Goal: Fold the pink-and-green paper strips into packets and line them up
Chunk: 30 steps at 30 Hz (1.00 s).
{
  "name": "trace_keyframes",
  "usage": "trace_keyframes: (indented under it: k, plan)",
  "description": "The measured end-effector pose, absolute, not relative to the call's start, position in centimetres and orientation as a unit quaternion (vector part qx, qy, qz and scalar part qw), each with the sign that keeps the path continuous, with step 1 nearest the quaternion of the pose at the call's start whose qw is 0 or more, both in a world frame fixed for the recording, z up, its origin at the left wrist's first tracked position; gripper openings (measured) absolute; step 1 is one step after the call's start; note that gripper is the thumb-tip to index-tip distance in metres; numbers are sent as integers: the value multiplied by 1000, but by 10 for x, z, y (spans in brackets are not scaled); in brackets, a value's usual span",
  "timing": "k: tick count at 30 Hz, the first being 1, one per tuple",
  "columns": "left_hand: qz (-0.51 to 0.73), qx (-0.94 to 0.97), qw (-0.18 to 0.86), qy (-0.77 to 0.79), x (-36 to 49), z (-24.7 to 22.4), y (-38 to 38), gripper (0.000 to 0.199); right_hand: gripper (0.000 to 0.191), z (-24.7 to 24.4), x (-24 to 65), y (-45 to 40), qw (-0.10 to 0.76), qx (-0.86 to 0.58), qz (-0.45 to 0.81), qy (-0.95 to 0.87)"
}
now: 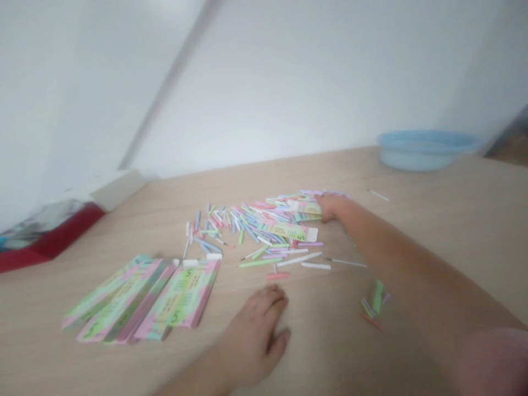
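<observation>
The pens (247, 220) are lying in a loose, many-coloured heap across the middle of the table (330, 165), with two cartons (284, 231) being borne on the heap's right part. The heap's far right end is being touched by the right hand (330, 207), just beside the farther carton; its fingers are being blurred and partly hidden, so how far they are opened and whether anything is being gripped cannot be told. Nearer, the table is being touched by the left hand (258, 333), its fingers being loosely bent, its thumb being held apart, and nothing being gripped. To its left, boxes (177, 297) are being kept side by side, slanted. Near the right forearm, a small bunch (376, 301) is lying. Farther out, a blue basin (424, 151) is standing at back right, and a red box (49, 236) at far left.
</observation>
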<state>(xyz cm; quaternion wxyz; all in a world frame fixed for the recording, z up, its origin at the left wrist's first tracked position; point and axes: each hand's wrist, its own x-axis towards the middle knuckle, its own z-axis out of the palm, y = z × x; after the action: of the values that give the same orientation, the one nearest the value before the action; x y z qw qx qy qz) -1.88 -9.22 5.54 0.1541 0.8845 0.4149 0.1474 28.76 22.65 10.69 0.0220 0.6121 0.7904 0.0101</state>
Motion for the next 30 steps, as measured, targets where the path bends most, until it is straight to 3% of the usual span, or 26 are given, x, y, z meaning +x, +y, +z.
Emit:
trace_keyframes:
  k: [2,7,14,21,22,24,26,30]
  plan:
    - [150,884,155,415,-19,56,-92,57,100,113,275,218,2,583,-14,813]
    - [163,885,152,409,-19,56,-91,57,67,110,223,179,-34,467,-95,878]
    - [161,888,141,407,-19,56,-91,53,68,106,191,142,-54,452,-132,881]
    - [199,865,188,421,-21,52,-90,61,73,134,187,86,-213,494,-161,827]
    - [219,856,208,420,-22,53,-89,58,72,134,187,68,-238,480,-198,821]
    - [279,820,272,420,-21,56,-88,46,65,129,187,28,-322,374,-480,726]
    - [371,743,394,394,-19,61,-89,34,70,119,187,-9,-294,240,-715,588]
    - [464,489,711,201,-15,70,-96,44,64,88,177,-57,-205,122,-870,431]
